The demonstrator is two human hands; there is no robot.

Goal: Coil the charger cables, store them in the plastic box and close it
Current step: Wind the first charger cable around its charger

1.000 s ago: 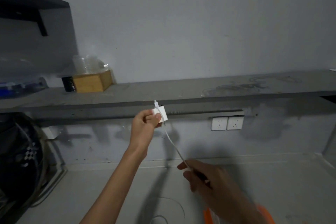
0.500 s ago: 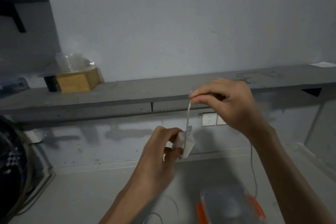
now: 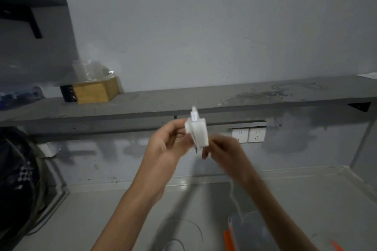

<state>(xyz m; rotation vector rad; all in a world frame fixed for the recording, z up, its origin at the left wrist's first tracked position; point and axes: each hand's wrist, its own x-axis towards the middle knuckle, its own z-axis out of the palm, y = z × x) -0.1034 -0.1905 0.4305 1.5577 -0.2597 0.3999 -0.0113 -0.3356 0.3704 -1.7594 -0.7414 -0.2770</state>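
Left hand (image 3: 167, 146) raised at chest height before the wall, fingers curled round the left side of a white charger block (image 3: 199, 133), thumb and fingertips pinching it. Block held upright, a plug end sticking up from its top, turns of white cable (image 3: 234, 195) wrapped over its left edge. Right hand (image 3: 222, 151) just beside the block on its lower right, blurred, fingertips closed at the bottom corner; seemingly pinching the cable there, though hard to tell for certain. Thin cable hanging down from the right hand along the right forearm toward a plastic box (image 3: 246, 228) with orange trim, low on the counter (image 3: 102, 216), partly hidden behind that arm. A second thin cable lying in a loose loop (image 3: 177, 230) on the counter, left of the box. Behind the hands, a long grey shelf (image 3: 204, 100) on the wall, a wooden box (image 3: 95, 92) with clear plastic cups on it at its left end. Two white wall sockets (image 3: 248, 135) under the shelf, just right of the hands.
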